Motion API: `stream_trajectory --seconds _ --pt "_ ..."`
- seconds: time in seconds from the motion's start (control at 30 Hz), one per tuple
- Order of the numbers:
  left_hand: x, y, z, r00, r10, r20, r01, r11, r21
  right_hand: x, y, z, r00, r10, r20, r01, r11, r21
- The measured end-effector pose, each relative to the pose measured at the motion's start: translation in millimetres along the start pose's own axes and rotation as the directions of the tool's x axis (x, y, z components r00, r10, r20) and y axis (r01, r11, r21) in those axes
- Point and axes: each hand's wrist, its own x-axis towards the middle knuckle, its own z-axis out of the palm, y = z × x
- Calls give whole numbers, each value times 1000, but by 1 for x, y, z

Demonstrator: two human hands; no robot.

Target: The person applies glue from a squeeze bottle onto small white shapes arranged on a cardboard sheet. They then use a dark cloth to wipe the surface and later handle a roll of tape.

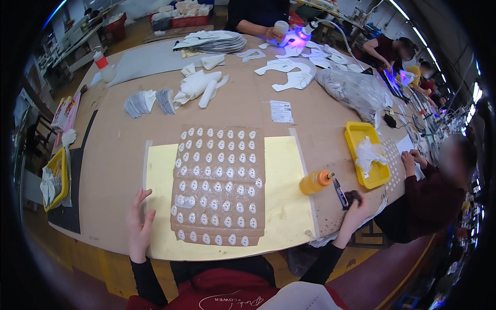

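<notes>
Left hand (140,226) upright, thumb parted from fingers (136,204); right hand (357,211) outstretched, grip unclear; forearms (148,281) spread

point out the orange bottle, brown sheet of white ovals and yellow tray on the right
Orange bottle (313,183): head view, on its body
Brown sheet (233,213): head view, on a bare patch
Yellow tray (376,179): head view, lower end

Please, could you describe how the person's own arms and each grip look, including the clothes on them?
Both grips are bare human hands, without gloves: the left grip and the right grip. The left sleeve and right sleeve are black and close-fitting. Rings are too small to tell.
</notes>
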Motion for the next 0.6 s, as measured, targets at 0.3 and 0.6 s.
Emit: stream_trajectory --seconds 0.3,0.6 --pt "-33 44 18 985 -53 165 154 699 -699 -88 -102 -28 839 28 -543 425 590 686" --pt "-49 82 42 941 7 339 307 403 -862 -177 -201 -16 280 -960 -6 724 207 658"
